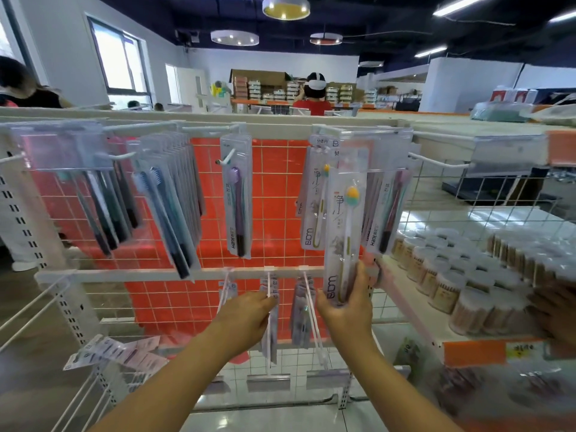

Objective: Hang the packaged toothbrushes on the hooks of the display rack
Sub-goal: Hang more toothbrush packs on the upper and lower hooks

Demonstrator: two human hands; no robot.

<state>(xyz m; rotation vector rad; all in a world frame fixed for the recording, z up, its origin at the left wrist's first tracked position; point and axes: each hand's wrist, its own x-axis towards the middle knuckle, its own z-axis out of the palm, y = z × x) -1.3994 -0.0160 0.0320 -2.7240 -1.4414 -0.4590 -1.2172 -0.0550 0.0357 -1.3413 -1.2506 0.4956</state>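
Our right hand (343, 302) grips the toothbrush pack (344, 241) upright by its foot, its top near the hook (324, 130) straight above, while our left hand (246, 316) pinches a lower hook (268, 286).

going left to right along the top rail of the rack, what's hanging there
dark toothbrush packs → blue-bristled toothbrush packs → single purple toothbrush pack → yellow-headed toothbrush pack held at its lower end by the right hand → pink toothbrush packs
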